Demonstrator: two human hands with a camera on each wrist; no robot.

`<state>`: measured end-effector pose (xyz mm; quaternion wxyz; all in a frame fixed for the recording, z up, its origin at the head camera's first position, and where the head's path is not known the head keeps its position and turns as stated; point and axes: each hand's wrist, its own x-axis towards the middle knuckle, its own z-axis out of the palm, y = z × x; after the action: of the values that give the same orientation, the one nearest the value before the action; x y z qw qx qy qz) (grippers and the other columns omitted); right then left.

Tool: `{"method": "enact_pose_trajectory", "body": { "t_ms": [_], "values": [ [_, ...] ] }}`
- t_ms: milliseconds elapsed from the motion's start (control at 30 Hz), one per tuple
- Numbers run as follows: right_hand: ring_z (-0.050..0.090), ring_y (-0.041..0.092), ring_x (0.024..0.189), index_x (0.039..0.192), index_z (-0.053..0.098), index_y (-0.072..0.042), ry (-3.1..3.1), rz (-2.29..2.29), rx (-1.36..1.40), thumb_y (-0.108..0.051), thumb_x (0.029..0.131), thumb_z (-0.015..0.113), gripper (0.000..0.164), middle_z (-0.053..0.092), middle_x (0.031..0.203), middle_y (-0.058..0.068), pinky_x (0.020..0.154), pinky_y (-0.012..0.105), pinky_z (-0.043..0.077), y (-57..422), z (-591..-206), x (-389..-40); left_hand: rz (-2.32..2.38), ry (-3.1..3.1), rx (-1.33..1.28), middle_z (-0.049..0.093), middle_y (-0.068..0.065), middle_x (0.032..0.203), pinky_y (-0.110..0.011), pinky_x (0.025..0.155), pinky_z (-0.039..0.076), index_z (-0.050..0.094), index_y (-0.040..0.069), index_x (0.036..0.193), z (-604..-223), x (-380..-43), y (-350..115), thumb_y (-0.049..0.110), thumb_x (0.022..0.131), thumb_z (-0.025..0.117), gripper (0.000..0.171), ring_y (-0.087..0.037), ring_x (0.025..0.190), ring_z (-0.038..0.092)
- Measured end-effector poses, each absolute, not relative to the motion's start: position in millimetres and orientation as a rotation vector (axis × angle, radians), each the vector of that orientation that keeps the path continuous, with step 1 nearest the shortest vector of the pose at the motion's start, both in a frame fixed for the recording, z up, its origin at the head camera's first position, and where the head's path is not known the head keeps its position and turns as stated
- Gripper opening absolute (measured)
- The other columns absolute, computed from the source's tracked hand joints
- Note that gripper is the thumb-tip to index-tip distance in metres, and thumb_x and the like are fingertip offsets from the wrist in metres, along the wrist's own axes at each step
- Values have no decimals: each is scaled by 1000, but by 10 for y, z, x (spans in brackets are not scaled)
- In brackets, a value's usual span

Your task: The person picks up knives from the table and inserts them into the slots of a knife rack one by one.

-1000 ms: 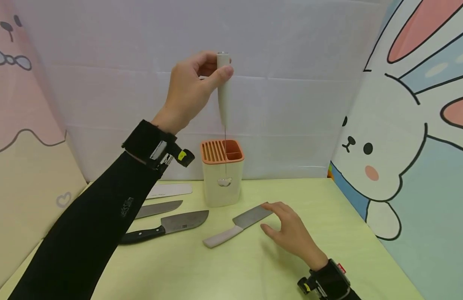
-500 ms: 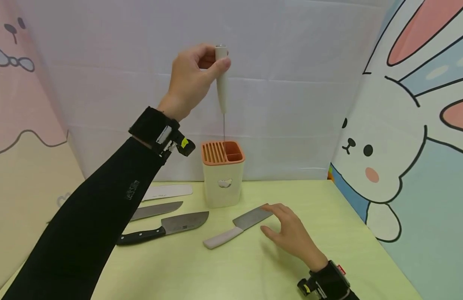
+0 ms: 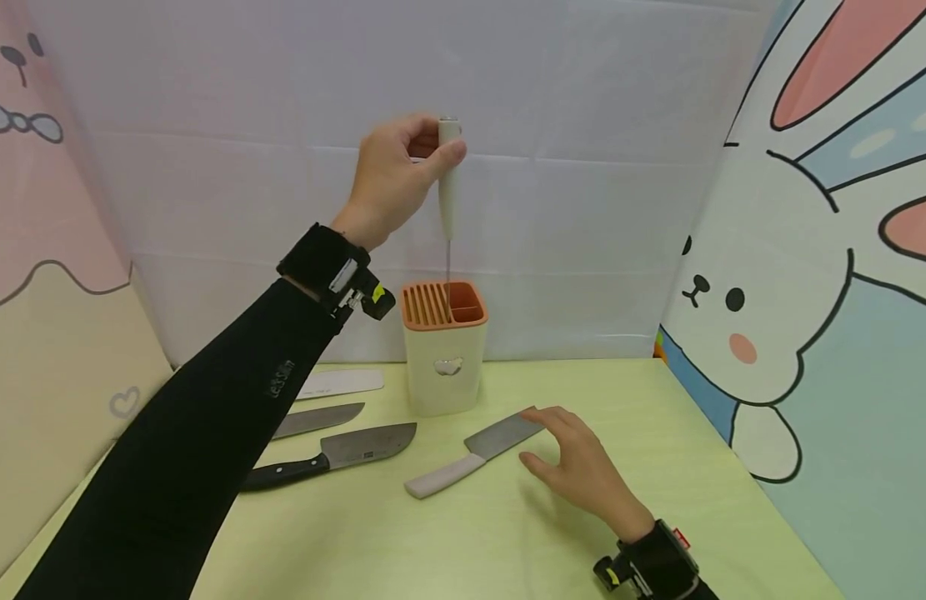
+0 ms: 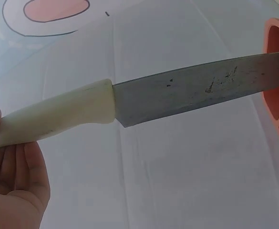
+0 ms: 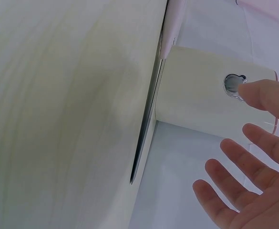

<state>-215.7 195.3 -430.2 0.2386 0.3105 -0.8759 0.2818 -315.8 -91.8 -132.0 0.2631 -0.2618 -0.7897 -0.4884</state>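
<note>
My left grip [image 3: 404,179] is clamped on the white-handled knife [image 4: 134,100], pinching it near the butt, thumb on one side and fingers on the other. The knife hangs upright, blade pointing to 6 o'clock, at the cream holder [image 3: 443,392]. Its blade meets the orange top [image 3: 442,326] between the slats at 9 o'clock and the compartments at 3; seen edge-on, I can't be sure which gap takes the tip, if any.

At the holder's 4 o'clock, my right grip [image 3: 575,458] has thumb and fingers apart, near the tip of a cleaver [image 3: 496,442] lying on the table [image 3: 447,542] at 5 o'clock. A black-handled knife [image 3: 350,450] lies toward 7, a grey blade [image 3: 320,419] at 8, a white blade [image 3: 346,382] nearer 9, the last two partly behind my black sleeve [image 3: 177,433].
</note>
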Motion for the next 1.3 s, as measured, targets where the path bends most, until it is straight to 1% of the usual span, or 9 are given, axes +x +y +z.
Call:
{"method": "enact_pose_trajectory", "body": {
  "t_ms": [333,533,733,1067,1300],
  "values": [
    [66,29,120,136,68,-13,-2419,781,841,-8,86,89,54,69,129,5,95,50,58,1936,-4296,-2147,-1267,-2229,-681,71,-4,121,-26,97,50,71,10,131,-1493,-3266,-928,31,106,70,33,-13,113,64],
    [66,29,120,136,68,-14,-2420,780,845,-9,87,88,53,69,129,5,96,50,58,1940,-4294,-2138,-1251,-2246,-673,71,-6,120,-29,97,51,71,9,130,-1619,-3322,-942,30,106,69,32,-16,114,64],
    [66,29,120,136,68,-13,-2403,775,854,-8,86,88,54,70,128,4,95,50,58,1952,-4298,-2137,-1245,-2271,-655,70,-7,119,-31,98,51,71,8,127,-1735,-3373,-947,30,106,69,29,-18,114,64],
    [67,28,119,134,69,-12,-2387,771,860,-9,85,89,54,70,127,5,94,49,58,1950,-4311,-2140,-1262,-2301,-612,70,-9,118,-36,96,53,71,7,127,-1908,-3471,-988,29,106,69,31,-21,113,63],
    [66,28,119,134,69,-12,-2368,778,874,-8,85,90,54,70,127,6,94,49,58,1933,-4324,-2148,-1280,-2331,-577,70,-10,118,-38,97,53,71,6,124,-2035,-3536,-1012,29,106,70,29,-23,113,64]
  ]
}}
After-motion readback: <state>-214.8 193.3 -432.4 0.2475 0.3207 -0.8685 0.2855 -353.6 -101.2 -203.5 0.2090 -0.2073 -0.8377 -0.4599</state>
